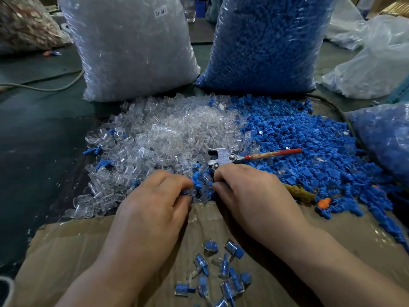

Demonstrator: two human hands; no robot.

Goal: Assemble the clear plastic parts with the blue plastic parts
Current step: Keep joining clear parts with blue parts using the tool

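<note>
A heap of clear plastic parts (pixel 166 134) lies on the table, with a heap of blue plastic parts (pixel 309 147) to its right. My left hand (pixel 155 202) and my right hand (pixel 250 191) meet at the near edge of the heaps, fingers curled. The left fingertips pinch a blue part (pixel 196 182). The right fingertips pinch a clear part (pixel 207 181) right beside it. Several assembled clear-and-blue pieces (pixel 223 271) lie on the cardboard sheet (pixel 88 251) between my forearms.
Metal pliers with a red handle (pixel 232 158) lie on the heaps just beyond my right hand. A big bag of clear parts (pixel 132 47) and a big bag of blue parts (pixel 265 41) stand behind. Another blue-filled bag (pixel 385 138) sits right. An orange piece (pixel 324 203) lies nearby.
</note>
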